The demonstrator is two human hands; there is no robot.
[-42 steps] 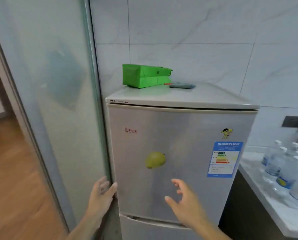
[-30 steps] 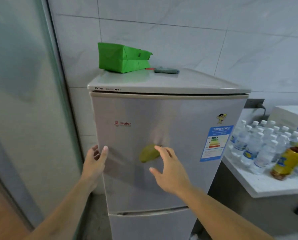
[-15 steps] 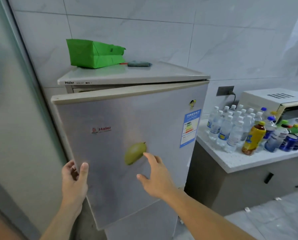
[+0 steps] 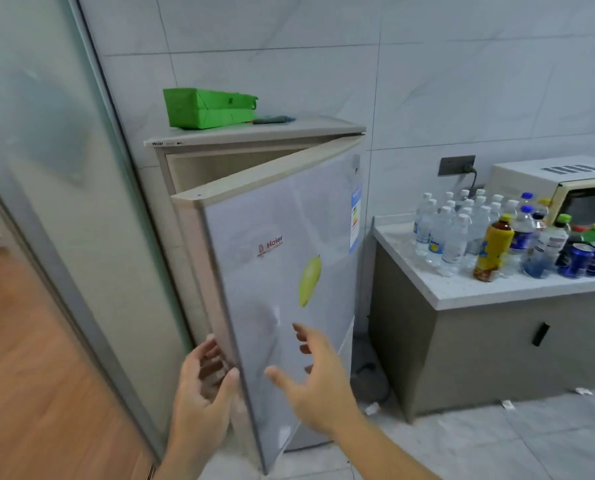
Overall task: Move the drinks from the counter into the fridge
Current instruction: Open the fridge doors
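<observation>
the fridge (image 4: 254,136) stands in the far left corner beside a frosted glass panel (image 4: 47,168), and its upper door (image 4: 282,271) hangs well open toward the near side, further out than half a second back, when it showed only a narrow gap at the top. the table (image 4: 497,289) to the right carries the drinks (image 4: 462,230), a crowd of clear water bottles with a yellow bottle (image 4: 493,247) and blue cans (image 4: 580,259) at its near edge, none moved yet. a green bag (image 4: 206,107) lies on the fridge top. the left hand (image 4: 202,386) has its fingers (image 4: 213,368) curled round the door's free edge, thumb on the front face, gripping it; earlier it held the same edge higher in the view. the right hand (image 4: 317,379) hovers just off the door front with fingers spread and loose, holding nothing, as before. judging from here, the door may swing back if let go early, and the tightly packed bottles could topple when one is pulled out from among them.
</observation>
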